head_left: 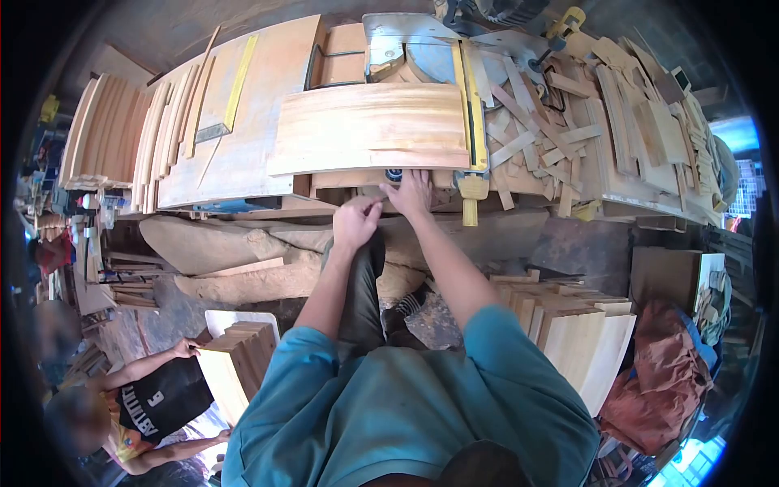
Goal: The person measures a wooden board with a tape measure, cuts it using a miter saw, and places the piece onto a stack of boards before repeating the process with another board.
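A wide wooden panel (369, 126) lies across the bench, its near edge over the front opening. My right hand (412, 193) is at the bench front just below that edge, fingers stretched out beside a round dark knob (393, 174) and thumb pointing left. To its left, my left hand (357, 221) is closed, fingers curled together in front of the bench; whether anything small is in it I cannot make out. A yellow clamp bar (473, 122) runs along the panel's right end. Behind the panel sits a saw with a pale blue round base (430, 61).
Wood offcuts (527, 122) are heaped at the right. A yellow-edged square (235, 93) and stacked boards (109, 122) occupy the left. Another person (158, 406) holds a stack of boards (235, 365) behind me at lower left. More panels (572, 333) stand at my right.
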Demonstrator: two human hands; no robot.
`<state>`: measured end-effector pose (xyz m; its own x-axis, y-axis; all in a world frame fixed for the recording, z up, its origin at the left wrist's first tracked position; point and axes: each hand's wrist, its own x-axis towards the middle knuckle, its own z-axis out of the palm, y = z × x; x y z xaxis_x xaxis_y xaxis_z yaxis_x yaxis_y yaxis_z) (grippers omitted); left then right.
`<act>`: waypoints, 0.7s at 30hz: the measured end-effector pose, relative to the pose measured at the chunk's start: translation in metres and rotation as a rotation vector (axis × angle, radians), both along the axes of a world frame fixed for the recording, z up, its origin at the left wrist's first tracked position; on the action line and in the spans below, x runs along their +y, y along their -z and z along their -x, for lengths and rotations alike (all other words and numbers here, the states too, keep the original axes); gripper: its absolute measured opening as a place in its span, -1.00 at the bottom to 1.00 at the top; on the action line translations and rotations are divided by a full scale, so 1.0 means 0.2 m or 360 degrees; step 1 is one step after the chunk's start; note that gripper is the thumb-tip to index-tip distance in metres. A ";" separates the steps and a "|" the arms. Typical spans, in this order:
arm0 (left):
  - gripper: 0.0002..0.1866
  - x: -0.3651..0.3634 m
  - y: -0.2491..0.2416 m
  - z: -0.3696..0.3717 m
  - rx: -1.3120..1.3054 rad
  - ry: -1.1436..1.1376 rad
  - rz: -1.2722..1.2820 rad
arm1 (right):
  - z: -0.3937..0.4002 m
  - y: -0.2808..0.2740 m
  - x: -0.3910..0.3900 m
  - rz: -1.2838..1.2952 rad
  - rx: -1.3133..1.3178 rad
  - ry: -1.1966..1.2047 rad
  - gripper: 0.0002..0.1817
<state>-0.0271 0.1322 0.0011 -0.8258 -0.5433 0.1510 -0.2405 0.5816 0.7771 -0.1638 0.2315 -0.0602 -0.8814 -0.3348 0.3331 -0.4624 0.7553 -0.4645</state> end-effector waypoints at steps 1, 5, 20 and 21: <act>-0.78 0.02 -0.01 -0.01 -0.0074 0.0060 0.0007 | 0.03 -0.01 -0.03 -0.0139 -0.0227 -0.0087 -0.39; -0.76 -0.02 0.06 -0.04 -0.0182 0.0094 -0.0014 | 0.09 0.03 -0.09 -0.0457 -0.0636 -0.0382 -0.16; -0.86 -0.23 0.14 -0.09 -0.0474 0.0375 -0.1650 | -0.28 -0.37 0.20 0.0456 -0.0863 -0.0943 -0.28; -0.89 -0.21 0.12 -0.08 -0.0337 0.0397 -0.1751 | -0.26 -0.48 0.20 0.0347 -0.0760 -0.1009 -0.28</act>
